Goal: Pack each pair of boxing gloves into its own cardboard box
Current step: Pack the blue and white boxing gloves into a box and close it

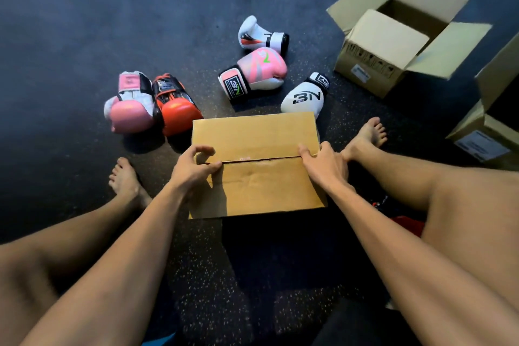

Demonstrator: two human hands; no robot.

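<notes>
We keep the closed box point(261, 191) on the floor point(84, 22) between our legs, and its shut flaps hide what is inside. Our left hand point(193, 170) curls on the seam's left end, thumb pressing the near flap. Our right hand point(323, 163) clamps the right edge, fingertips hidden over the side. Beyond lie a pink glove point(129, 104) touching an orange glove point(175, 111), a second pink glove point(252, 73), a white-orange glove point(259, 34) and a white BN glove point(306, 95). An open box point(373, 59) stands far right. The frame cuts off another box point(488, 132), and a red thing point(407, 223) under our right leg is unclear.

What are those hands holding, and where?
The closed cardboard box, at its top seam: left hand at the left end, right hand at the right.
</notes>
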